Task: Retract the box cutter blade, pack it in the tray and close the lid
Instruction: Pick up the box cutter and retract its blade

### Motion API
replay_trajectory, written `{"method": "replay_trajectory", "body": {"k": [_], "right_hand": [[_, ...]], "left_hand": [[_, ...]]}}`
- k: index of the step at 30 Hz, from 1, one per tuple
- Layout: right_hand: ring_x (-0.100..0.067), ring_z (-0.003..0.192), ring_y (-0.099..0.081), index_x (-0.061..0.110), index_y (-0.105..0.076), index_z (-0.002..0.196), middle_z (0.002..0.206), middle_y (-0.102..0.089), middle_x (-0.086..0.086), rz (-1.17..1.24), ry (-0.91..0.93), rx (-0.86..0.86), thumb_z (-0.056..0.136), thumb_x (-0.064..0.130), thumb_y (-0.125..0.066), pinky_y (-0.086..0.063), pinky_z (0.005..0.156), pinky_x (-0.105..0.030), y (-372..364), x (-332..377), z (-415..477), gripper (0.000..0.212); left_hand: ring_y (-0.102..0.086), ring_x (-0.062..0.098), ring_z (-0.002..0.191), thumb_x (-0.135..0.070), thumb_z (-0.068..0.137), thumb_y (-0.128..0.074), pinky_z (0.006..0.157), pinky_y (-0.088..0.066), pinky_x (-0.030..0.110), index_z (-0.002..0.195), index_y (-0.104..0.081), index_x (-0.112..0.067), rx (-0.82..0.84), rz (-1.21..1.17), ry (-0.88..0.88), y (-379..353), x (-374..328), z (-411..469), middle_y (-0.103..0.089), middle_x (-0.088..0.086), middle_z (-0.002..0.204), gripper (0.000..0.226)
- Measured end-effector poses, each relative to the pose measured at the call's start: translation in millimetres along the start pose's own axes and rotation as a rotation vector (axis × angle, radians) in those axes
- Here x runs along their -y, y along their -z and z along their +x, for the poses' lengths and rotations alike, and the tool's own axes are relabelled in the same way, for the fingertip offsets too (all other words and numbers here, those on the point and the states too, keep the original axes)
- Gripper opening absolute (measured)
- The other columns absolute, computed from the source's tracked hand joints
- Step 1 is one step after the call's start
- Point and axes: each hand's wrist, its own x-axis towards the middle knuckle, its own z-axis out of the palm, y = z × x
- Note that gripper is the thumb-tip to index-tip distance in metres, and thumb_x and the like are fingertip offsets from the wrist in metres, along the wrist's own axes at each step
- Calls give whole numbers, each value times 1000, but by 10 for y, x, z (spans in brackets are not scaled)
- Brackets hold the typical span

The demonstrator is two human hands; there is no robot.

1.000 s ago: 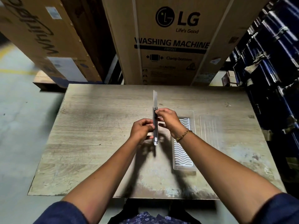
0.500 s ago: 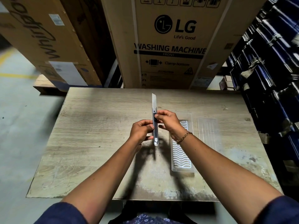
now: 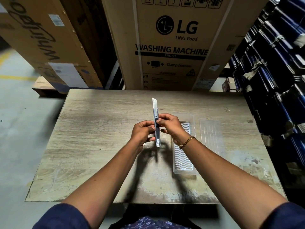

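I hold a slim metal box cutter (image 3: 156, 116) upright above the table, its blade still sticking out at the top. My left hand (image 3: 143, 131) grips the lower handle from the left. My right hand (image 3: 170, 126) pinches the body from the right, thumb on the dark slider. A clear plastic tray (image 3: 183, 161) with a wavy ribbed bottom lies flat on the table just right of my hands. Its clear lid (image 3: 211, 134) lies open beside it, further right.
The worn wooden table (image 3: 92, 138) stands in front of me. A large LG washing machine carton (image 3: 171, 43) rises behind its far edge, another carton (image 3: 42, 42) at back left. Dark blue stacked crates (image 3: 277, 83) line the right side. Concrete floor lies to the left.
The blade sticks out a little less than a second ago, and my right thumb sits on the slider. Both hands stay in about the same place; the view has tilted slightly.
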Motion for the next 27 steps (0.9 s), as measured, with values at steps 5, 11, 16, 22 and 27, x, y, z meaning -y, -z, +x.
{"method": "replay_trajectory", "body": {"k": [5,11,16,22,27], "right_hand": [[-20,91,-66,14,-69,104,90,-71,0,-9,-3,8,93,1,-62,-50,89,-42,7,-53,-42,19],[-22,92,-68,16,-71,100,92,-73,-1,-20,-7,12,92,-1,-63,-53,95,-50,8,-135,-77,21],[-23,95,-68,14,-71,107,95,-73,-2,-34,-15,8,90,0,-64,-52,89,-44,24,-211,-119,23],[-21,92,-67,20,-71,103,97,-71,-1,-53,-18,12,89,0,-64,-51,87,-43,49,-277,-184,25],[-18,88,-67,14,-69,114,96,-68,0,-56,-23,33,91,1,-63,-47,80,-35,74,-296,-254,27]], "left_hand": [[-74,8,68,4,92,-60,51,-59,26,103,-72,-6,-8,-21,3,-5,-10,-11,-77,2,87,19],[-75,8,68,4,91,-61,53,-60,27,101,-72,-8,7,-45,-2,0,-31,-21,-79,-1,83,19],[-76,13,75,2,89,-63,57,-60,27,95,-73,-13,1,-53,8,-1,-40,-21,-80,4,88,18],[-76,11,69,4,90,-61,53,-60,26,99,-70,-10,-5,-68,19,-22,-48,-12,-78,6,81,19],[-75,11,69,5,89,-60,51,-59,26,100,-69,-9,-33,-73,23,-34,-59,6,-75,8,91,21]]}}
